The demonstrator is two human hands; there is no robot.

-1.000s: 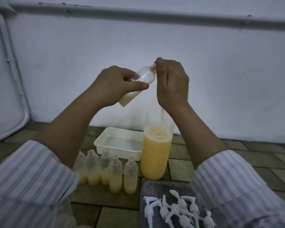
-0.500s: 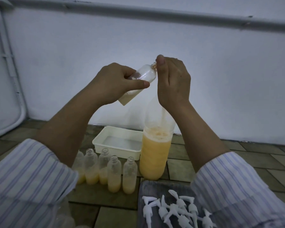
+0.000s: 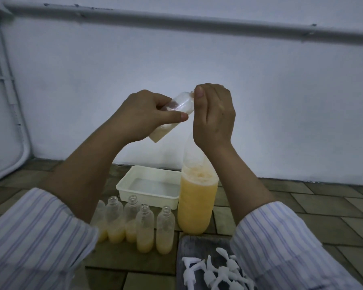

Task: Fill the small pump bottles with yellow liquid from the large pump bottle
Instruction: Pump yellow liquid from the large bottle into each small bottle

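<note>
While our left hand is gripping a tilted small bottle above the big bottle, our right hand is curling over its mouth, pump hidden. Five bottles are standing beside a tray.

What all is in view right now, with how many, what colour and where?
Small bottle in hand: one, clear with some yellow liquid at its base, tilted, held up by the left hand.
Small bottles on the floor: five visible, clear, part filled with yellow, uncapped, standing in a group left of the large bottle.
Large bottle: one, clear, over half full of yellow liquid, standing on the floor under the right hand.
Tray: one, white, behind the small bottles.
Pump tops: several, white, piled on a dark mat at the bottom.
Floor: brownish tiles.
Wall: white.
Hands: left hand grips the tilted bottle; right hand at its neck, fingers curled.
</note>
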